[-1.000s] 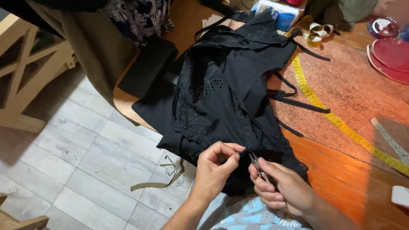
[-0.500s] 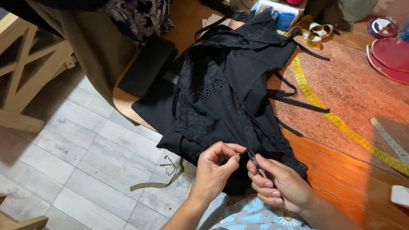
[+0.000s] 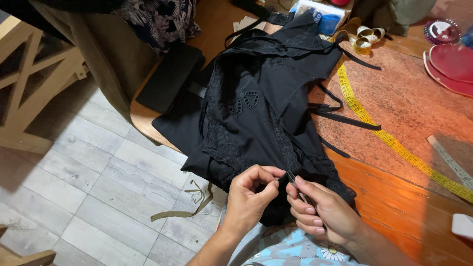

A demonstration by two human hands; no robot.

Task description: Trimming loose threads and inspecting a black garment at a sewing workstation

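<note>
A black garment (image 3: 261, 108) with lace and eyelet trim lies spread over the wooden table's (image 3: 414, 212) near corner, its hem hanging toward me. My left hand (image 3: 251, 194) pinches the hem's edge between thumb and fingers. My right hand (image 3: 320, 212) holds a small dark metal tool (image 3: 295, 184), likely a seam ripper or small scissors, with its tip at the fabric right beside the left fingers. Thin black straps (image 3: 345, 118) trail from the garment to the right.
A yellow measuring tape (image 3: 394, 143) runs diagonally across the table. A grey ruler (image 3: 451, 160), pink lids (image 3: 453, 61), a tape roll (image 3: 364, 44) and a blue-and-white box (image 3: 320, 15) sit further back. A khaki strip (image 3: 185, 212) lies on the tiled floor; a wooden frame (image 3: 29, 88) stands left.
Both hands stay at the hem with only slight finger shifts; the tool's tip has edged a little closer to the left fingers. The garment has not moved.
</note>
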